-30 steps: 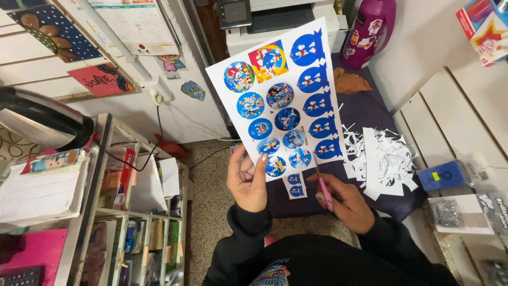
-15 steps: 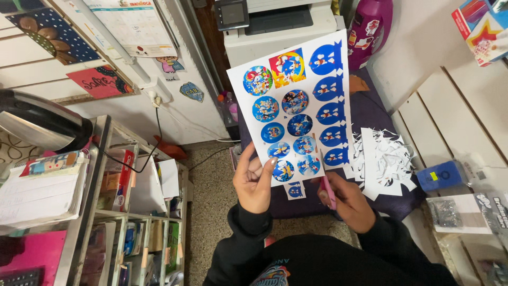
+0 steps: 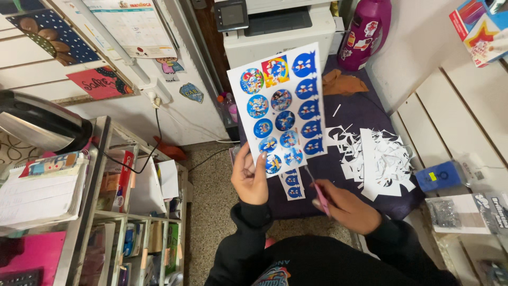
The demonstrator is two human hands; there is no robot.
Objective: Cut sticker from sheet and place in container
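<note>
My left hand (image 3: 250, 177) holds up a white printed sheet (image 3: 280, 108) by its lower left corner. The sheet carries several round blue cartoon pictures. My right hand (image 3: 346, 206) grips pink-handled scissors (image 3: 318, 190), whose blades meet the sheet's bottom edge. A small cut strip with blue pictures (image 3: 291, 184) lies just under the sheet on the dark purple table (image 3: 360, 114).
A heap of white paper offcuts (image 3: 381, 159) covers the table's right side. A printer (image 3: 280, 26) and a magenta bottle (image 3: 365, 32) stand at the back. A metal shelf with paper and boxes (image 3: 106, 212) is on the left. A blue box (image 3: 439, 176) sits on the right bench.
The sheet has shifted slightly right and up in the view, with both hands following. The scissors stay at its bottom edge.
</note>
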